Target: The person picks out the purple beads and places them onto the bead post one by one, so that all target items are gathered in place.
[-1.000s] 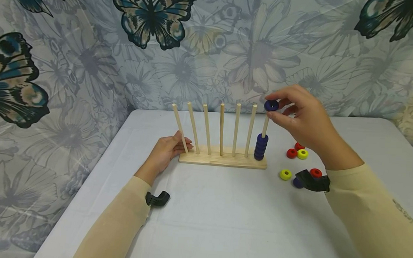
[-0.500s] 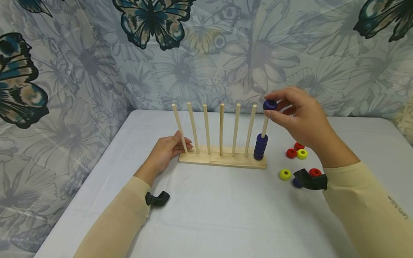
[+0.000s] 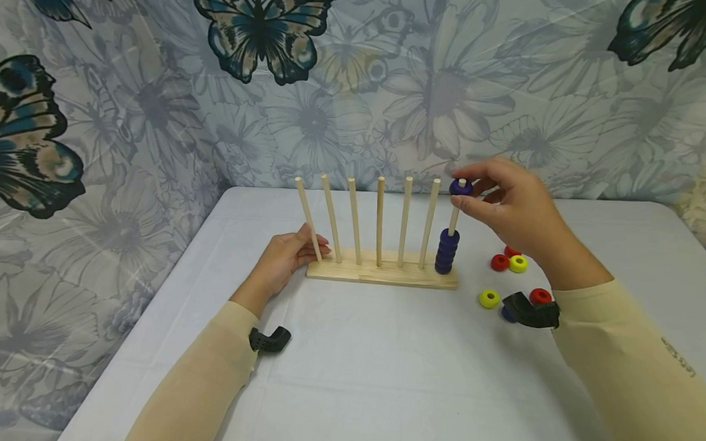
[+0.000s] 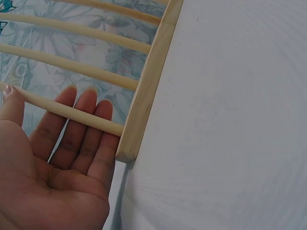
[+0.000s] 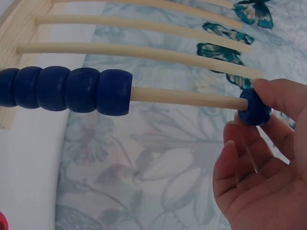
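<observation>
A wooden peg rack (image 3: 380, 275) with a row of upright pegs stands on the table. At its left end, my left hand (image 3: 282, 257) lies against the outermost peg (image 4: 76, 114), its fairly straight fingers behind the peg and the thumb tip by it. My right hand (image 3: 512, 205) pinches a dark blue bead (image 5: 256, 108) between thumb and fingers at the top of the rightmost peg (image 5: 187, 98). In the head view the peg tip shows through the bead's hole. Lower on that peg, apart from the held bead, sits a stack of blue beads (image 5: 81, 90).
Right of the rack lie red beads (image 3: 500, 262), yellow beads (image 3: 489, 299) and a blue bead (image 3: 508, 314) partly hidden by the black wrist camera (image 3: 530, 311). A white cloth (image 3: 368, 381) covers the table. Butterfly-patterned fabric (image 3: 360, 88) hangs behind.
My right hand has moved slightly down and left with the blue bead. The peg tip now pokes through its hole. The left hand has stayed in place.
</observation>
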`<act>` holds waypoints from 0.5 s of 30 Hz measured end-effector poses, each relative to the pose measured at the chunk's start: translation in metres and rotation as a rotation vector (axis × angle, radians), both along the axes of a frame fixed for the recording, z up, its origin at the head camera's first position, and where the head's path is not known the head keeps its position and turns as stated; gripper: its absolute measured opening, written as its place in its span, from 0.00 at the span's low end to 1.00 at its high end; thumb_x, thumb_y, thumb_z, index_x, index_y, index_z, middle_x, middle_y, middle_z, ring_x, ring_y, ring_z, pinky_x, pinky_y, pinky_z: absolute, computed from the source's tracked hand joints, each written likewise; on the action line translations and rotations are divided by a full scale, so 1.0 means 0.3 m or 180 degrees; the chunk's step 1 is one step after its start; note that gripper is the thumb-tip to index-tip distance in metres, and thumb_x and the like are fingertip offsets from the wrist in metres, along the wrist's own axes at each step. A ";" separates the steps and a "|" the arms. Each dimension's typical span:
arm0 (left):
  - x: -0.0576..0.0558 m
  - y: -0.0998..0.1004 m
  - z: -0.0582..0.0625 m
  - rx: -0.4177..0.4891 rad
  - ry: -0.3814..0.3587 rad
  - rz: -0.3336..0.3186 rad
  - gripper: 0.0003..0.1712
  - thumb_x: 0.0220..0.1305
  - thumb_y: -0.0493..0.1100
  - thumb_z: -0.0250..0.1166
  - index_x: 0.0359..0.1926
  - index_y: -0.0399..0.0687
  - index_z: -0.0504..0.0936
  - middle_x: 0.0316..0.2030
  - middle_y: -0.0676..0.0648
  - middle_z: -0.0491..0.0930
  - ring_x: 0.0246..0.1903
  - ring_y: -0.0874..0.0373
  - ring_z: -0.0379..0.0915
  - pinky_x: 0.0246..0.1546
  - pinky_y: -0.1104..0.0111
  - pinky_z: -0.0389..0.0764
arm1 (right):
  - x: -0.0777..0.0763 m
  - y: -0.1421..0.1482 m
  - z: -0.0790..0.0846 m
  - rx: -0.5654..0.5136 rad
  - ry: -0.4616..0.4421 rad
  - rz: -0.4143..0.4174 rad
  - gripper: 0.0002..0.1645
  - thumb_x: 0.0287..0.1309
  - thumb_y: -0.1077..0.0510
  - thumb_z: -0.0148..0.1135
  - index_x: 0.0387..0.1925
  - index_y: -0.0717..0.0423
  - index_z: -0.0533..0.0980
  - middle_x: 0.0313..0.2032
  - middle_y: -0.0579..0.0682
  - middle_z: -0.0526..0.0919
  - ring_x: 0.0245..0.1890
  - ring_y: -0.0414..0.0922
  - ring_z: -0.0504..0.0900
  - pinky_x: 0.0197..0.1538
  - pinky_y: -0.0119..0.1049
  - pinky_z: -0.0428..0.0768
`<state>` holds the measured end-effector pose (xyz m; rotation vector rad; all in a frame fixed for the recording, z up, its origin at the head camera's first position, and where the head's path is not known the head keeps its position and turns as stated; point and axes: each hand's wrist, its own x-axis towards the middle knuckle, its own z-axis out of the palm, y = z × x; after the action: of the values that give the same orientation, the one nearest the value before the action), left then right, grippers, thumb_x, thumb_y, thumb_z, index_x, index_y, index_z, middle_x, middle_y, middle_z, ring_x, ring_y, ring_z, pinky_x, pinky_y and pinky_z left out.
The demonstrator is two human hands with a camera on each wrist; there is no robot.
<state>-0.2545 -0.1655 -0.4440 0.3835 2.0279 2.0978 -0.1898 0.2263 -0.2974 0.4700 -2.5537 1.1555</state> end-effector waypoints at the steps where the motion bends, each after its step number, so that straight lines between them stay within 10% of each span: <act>1: 0.000 0.000 0.001 -0.0001 -0.0003 0.0002 0.42 0.84 0.64 0.56 0.55 0.20 0.84 0.49 0.32 0.87 0.53 0.46 0.86 0.62 0.57 0.84 | 0.000 0.000 -0.001 -0.0001 -0.0004 0.0001 0.21 0.73 0.60 0.74 0.63 0.58 0.84 0.57 0.54 0.83 0.53 0.54 0.81 0.50 0.23 0.76; 15: -0.001 0.001 0.003 0.0018 -0.0031 0.0008 0.43 0.83 0.65 0.57 0.55 0.20 0.84 0.49 0.34 0.88 0.54 0.45 0.86 0.62 0.58 0.84 | 0.010 0.013 -0.003 -0.0079 0.0049 -0.0016 0.18 0.74 0.59 0.72 0.61 0.57 0.84 0.54 0.53 0.84 0.49 0.46 0.79 0.50 0.26 0.77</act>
<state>-0.2547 -0.1653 -0.4430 0.3711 2.0185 2.1032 -0.1868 0.2301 -0.2983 0.4645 -2.5229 1.1759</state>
